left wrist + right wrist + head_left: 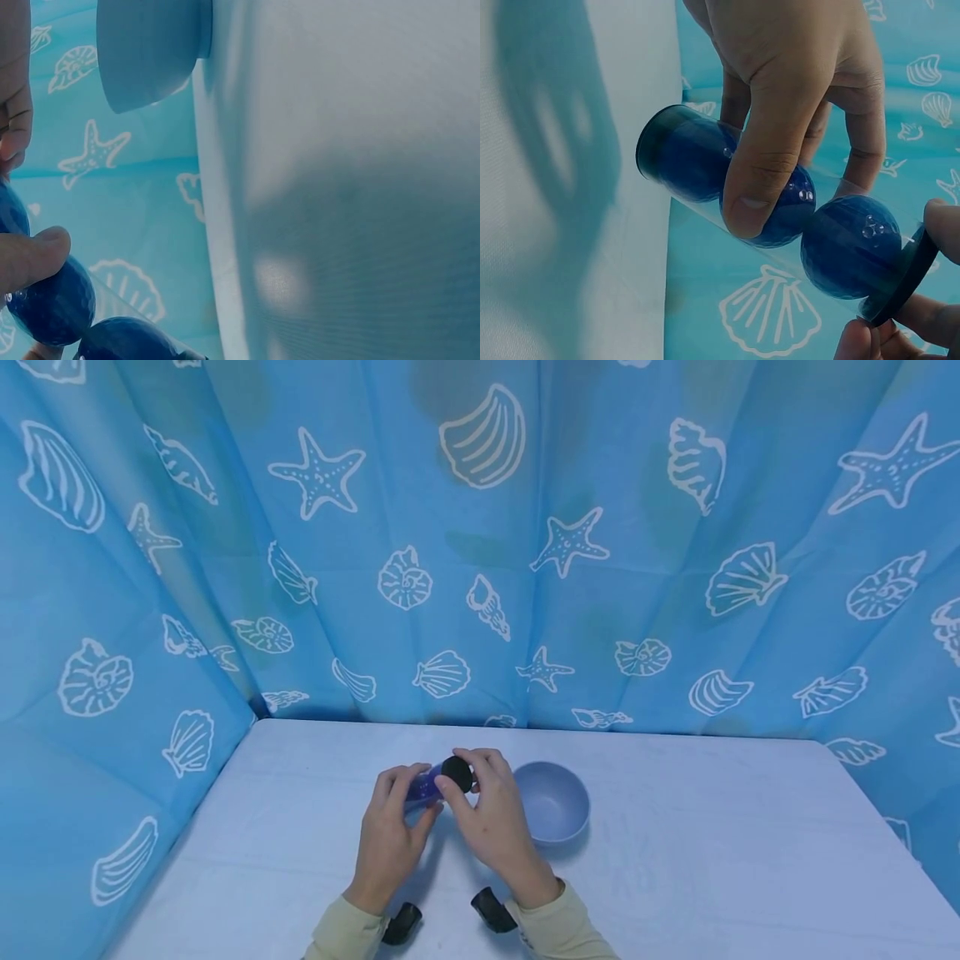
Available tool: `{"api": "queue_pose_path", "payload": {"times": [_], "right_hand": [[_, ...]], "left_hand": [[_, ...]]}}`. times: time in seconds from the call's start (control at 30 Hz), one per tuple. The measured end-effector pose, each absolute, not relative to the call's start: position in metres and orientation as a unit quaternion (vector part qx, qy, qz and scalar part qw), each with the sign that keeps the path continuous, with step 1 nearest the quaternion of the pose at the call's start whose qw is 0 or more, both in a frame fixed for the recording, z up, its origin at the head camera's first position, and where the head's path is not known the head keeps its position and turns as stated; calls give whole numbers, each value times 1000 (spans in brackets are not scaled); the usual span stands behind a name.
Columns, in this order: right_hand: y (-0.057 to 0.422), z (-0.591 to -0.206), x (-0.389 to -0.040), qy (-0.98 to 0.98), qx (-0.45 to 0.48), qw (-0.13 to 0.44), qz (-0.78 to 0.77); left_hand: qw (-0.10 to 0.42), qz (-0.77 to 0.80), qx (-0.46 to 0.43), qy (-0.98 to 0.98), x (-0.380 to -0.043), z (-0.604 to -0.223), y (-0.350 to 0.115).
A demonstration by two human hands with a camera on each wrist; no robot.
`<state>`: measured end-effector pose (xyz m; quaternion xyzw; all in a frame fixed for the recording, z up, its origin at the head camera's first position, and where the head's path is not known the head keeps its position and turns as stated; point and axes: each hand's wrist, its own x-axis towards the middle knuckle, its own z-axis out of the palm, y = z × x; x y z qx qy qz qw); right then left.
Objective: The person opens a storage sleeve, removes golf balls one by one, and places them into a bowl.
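Note:
A clear tube with blue balls inside is held tilted above the table. In the right wrist view three dimpled balls show through its wall. My left hand grips the tube's body, thumb across the middle ball. At one end sits a round black lid, which my right hand pinches by its rim. The lid closes the tube's end, and whether it is loose I cannot tell. The far end of the tube has a dark cap.
A blue-grey bowl stands on the white-covered table, just right of my right hand. Black devices are strapped at both wrists. A blue curtain with white shells hangs behind and to the sides.

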<state>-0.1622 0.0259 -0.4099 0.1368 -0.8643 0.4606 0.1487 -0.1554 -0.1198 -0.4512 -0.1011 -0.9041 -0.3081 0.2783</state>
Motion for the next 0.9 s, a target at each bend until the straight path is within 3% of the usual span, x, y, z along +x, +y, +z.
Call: {"api": "queue_pose_path", "payload": {"times": [0.9], "right_hand": [[30,-407,-163,-855,178,161,460]], "left_hand": [[312,-311,-107,-891,-155,-448,-119]]}}
